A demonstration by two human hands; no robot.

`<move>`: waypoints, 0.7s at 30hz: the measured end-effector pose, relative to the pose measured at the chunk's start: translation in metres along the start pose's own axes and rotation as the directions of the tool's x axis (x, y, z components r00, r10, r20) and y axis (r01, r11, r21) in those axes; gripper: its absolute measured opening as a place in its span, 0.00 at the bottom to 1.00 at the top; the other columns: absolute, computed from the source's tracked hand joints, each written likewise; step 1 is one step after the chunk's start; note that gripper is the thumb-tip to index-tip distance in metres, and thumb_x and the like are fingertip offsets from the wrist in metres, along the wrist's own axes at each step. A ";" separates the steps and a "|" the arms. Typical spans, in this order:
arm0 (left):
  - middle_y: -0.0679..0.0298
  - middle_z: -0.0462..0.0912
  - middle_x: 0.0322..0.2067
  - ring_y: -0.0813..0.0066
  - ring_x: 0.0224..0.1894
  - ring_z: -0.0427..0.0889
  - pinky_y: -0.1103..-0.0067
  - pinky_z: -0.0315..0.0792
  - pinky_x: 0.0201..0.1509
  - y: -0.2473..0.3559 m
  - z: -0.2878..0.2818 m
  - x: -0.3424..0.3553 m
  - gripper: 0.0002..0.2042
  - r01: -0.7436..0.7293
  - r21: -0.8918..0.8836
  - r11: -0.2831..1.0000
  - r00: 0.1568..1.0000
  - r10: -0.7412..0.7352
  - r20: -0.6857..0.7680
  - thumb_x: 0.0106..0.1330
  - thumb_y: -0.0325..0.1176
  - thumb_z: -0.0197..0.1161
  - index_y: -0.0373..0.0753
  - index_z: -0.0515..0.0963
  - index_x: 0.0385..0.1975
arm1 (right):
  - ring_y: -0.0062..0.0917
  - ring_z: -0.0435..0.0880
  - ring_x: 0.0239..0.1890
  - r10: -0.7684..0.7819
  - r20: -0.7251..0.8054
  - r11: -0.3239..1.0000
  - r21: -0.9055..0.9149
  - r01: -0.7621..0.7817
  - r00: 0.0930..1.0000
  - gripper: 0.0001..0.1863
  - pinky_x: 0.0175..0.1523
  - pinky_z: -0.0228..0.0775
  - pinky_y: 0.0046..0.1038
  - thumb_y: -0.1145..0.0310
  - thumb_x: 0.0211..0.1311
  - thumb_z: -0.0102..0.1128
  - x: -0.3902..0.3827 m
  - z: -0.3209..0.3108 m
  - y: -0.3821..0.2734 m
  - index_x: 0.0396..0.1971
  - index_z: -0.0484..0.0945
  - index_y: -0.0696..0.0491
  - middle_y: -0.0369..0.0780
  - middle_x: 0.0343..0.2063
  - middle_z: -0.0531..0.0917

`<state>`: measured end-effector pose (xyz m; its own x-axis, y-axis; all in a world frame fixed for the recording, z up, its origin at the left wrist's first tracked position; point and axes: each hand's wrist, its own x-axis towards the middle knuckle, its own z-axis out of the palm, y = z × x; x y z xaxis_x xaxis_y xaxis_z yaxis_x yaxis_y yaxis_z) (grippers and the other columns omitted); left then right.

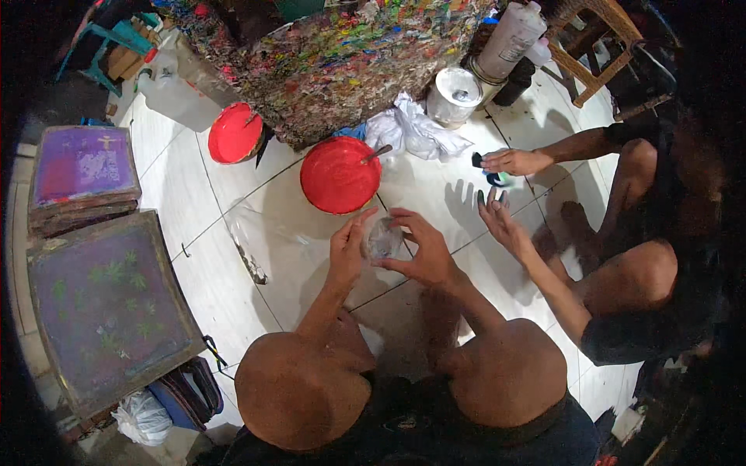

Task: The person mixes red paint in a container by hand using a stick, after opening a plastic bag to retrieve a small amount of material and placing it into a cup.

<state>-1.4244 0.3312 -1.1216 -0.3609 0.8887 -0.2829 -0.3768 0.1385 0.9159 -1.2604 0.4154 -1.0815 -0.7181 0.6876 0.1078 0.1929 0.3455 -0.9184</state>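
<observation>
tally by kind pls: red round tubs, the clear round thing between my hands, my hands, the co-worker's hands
Red round tubs: 2
Clear round thing: 1
Your hands, left hand and right hand: 2
Co-worker's hands: 2
Total: 7

No wording can be read; small dark print is carried by the pale cylindrical bottle [510, 43], and blurred pale marks by the purple panel [70, 159] at left.

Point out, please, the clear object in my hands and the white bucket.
Clear object [384, 239]: head view, its visible middle.
White bucket [448, 114]: head view, its near outer wall.
</observation>
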 end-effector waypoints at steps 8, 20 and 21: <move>0.57 0.79 0.50 0.71 0.52 0.79 0.74 0.72 0.59 0.025 0.010 0.003 0.20 -0.137 -0.296 0.945 0.989 0.111 -0.102 0.79 0.39 0.43 0.30 0.70 0.58 | 0.22 0.79 0.49 0.436 -0.173 0.825 0.468 -0.316 0.883 0.16 0.50 0.77 0.27 0.70 0.57 0.72 -0.004 0.018 -0.005 0.41 0.76 0.59 0.40 0.49 0.79; 0.57 0.79 0.50 0.69 0.52 0.79 0.72 0.74 0.59 0.025 0.007 0.008 0.18 -0.164 -0.413 0.896 0.978 0.093 -0.188 0.78 0.37 0.44 0.31 0.69 0.59 | 0.24 0.79 0.46 0.416 -0.030 0.439 0.882 -0.172 0.909 0.07 0.52 0.77 0.32 0.71 0.65 0.63 -0.004 0.030 0.023 0.34 0.79 0.60 0.40 0.50 0.75; 0.57 0.78 0.50 0.68 0.53 0.78 0.71 0.73 0.60 0.027 0.006 0.006 0.19 -0.162 -0.404 0.900 0.979 0.093 -0.184 0.77 0.37 0.45 0.30 0.69 0.59 | 0.24 0.79 0.47 0.382 -0.050 0.472 0.869 -0.149 0.923 0.06 0.53 0.77 0.32 0.72 0.65 0.62 -0.004 0.033 0.024 0.35 0.79 0.60 0.39 0.50 0.75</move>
<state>-1.4318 0.3429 -1.0971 -0.5452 0.8020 -0.2440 -0.6256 -0.1954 0.7553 -1.2749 0.3993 -1.1165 -0.5556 0.7982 -0.2329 -0.3828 -0.4942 -0.7805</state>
